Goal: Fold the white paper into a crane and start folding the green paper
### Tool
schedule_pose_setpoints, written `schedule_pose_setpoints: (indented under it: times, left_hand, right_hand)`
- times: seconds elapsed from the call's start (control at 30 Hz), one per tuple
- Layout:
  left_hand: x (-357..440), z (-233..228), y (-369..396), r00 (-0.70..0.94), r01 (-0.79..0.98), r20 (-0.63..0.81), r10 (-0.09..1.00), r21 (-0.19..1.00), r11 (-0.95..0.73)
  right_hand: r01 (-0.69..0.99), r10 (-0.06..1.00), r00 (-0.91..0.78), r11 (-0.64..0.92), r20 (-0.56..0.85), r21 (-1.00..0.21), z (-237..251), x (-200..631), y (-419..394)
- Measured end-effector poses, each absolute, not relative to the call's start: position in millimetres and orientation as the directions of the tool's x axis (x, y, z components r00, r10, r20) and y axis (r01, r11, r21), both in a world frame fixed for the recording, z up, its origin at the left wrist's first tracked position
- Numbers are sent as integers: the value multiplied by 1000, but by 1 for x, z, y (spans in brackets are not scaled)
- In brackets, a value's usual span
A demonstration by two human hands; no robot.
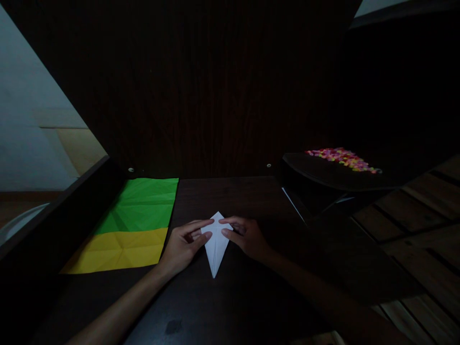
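Observation:
A white sheet of origami paper [216, 247], folded into a kite shape, lies on the dark tabletop with its long point toward me. A crease runs down its middle. My left hand [184, 244] grips the paper's left corner, thumb and index finger resting on top. On the right corner, my right hand [249, 238] holds it the same way, with the thumb below the index finger. The other fingers of both hands are curled and partly hidden. To the left of my left hand lie a green sheet of paper [145, 203] and a yellow sheet of paper [122, 249], both creased.
A dark wooden panel [223, 96] rises behind the tabletop [230, 191]. A raised board [72, 201] borders the left side. At the right, a rounded shelf [323, 177] carries a heap of small colourful pieces [343, 159]. Slatted wood [424, 239] shows farther right.

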State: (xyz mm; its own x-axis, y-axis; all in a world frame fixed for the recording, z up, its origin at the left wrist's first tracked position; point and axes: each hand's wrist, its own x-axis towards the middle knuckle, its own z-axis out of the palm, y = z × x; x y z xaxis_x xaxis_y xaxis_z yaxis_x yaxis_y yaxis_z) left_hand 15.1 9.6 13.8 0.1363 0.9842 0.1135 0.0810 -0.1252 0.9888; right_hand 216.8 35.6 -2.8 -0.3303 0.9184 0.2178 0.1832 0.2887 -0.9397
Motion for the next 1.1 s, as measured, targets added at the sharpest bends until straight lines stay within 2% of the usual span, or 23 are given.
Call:
schedule_pose_setpoints:
  times: [0.17, 0.5, 0.73, 1.1]
  left_hand:
    - [16, 9, 8, 185, -97, 11, 983, 995, 7]
    - [16, 10, 9, 201, -83, 52, 978, 996, -36]
    - [17, 10, 9, 192, -98, 59, 980, 994, -41]
    - [18, 11, 9, 200, -97, 67, 978, 994, -48]
  right_hand:
    - [118, 918, -322, 280, 230, -953, -1, 215, 34]
    - [208, 899, -331, 368, 289, -906, -1, 216, 32]
    - [219, 840, -377, 490, 390, -844, 7, 216, 31]
    - [192, 842, -393, 469, 371, -862, 7, 217, 31]
